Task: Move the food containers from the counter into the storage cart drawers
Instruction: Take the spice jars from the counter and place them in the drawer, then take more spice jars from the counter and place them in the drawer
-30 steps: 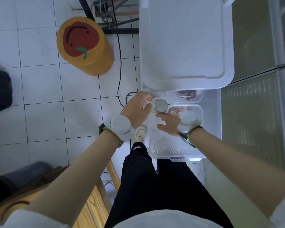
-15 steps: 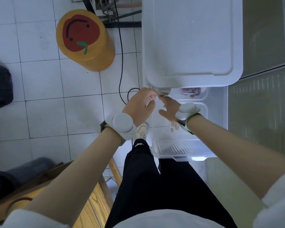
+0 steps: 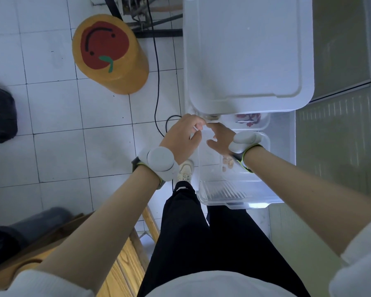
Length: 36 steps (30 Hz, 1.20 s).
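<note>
The pulled-out drawer of clear plastic sits nearest, its long axis running from the person toward the cart top. Inside it, behind the right hand, lies a clear lidded container with small brown pieces; beyond that, a second container with reddish food half under the cart top. At the cart top's near edge both hands meet on a small round jar, mostly hidden: left hand fingers curled, right fingers extended, pinching it. It looks light, rigid and smooth, so probably slippery; hold its sides.
</note>
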Tool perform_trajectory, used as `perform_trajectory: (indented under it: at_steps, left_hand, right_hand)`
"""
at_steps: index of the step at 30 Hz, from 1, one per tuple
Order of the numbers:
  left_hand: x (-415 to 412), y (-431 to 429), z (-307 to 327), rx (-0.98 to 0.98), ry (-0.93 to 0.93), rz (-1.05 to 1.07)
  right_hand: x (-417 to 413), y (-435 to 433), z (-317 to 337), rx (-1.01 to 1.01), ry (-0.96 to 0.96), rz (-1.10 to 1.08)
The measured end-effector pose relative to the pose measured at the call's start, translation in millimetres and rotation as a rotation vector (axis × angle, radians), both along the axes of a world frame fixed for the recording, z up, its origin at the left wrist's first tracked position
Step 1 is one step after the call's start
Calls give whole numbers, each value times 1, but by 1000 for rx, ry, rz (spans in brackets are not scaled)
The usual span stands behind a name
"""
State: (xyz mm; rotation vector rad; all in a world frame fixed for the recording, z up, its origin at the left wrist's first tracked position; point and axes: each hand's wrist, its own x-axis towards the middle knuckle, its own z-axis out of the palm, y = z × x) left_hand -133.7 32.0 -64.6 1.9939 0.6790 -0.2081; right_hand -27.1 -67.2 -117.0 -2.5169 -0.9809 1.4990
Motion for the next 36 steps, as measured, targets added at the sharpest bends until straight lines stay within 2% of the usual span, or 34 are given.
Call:
perform_trajectory:
  at_steps: [13,21,27,36]
  left_hand:
    - [6,-3,21,11,137,-105]
    - [16,-10,46,33,168,-238]
    - [37,-17,69,89,165,-326]
    - [91,-45,106,162,38,-481]
  right_hand:
    - [-11,-32,43,-23,43,-67]
    - [-3,-55,92,18,-32,-118]
    - [1,-72,125,54,-65,-190]
    - [14,-110,177,237,-151,-407]
